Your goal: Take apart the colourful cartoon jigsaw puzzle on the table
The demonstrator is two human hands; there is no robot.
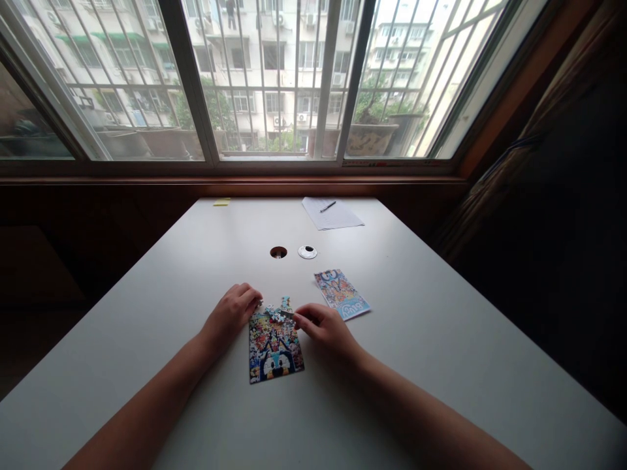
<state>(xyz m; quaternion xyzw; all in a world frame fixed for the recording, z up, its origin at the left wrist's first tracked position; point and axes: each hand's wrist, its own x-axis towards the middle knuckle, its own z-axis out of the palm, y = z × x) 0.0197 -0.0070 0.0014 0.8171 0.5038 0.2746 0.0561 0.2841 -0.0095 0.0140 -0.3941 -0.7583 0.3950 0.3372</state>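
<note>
A jigsaw puzzle point(277, 352), its printed picture showing a blue cartoon dog's face at the near end, lies on the white table in front of me. Loose puzzle pieces point(275, 313) are heaped along its far edge. My right hand point(323, 326) is closed at the puzzle's upper right, pinching a greyish puzzle piece point(287, 314) seen nearly edge-on. At the upper left corner rests my left hand point(238, 305), fingers curled together, with a small pale piece point(260, 302) at the fingertips. Right of the heap is a reference picture card point(341, 294) with matching artwork.
The white table point(416, 339) has a round cable hole point(278, 252) with its cover point(307, 252) beside it. Farther back are paper sheets point(333, 215), a pen point(328, 207) and yellow sticky notes point(222, 202). A barred window stands beyond.
</note>
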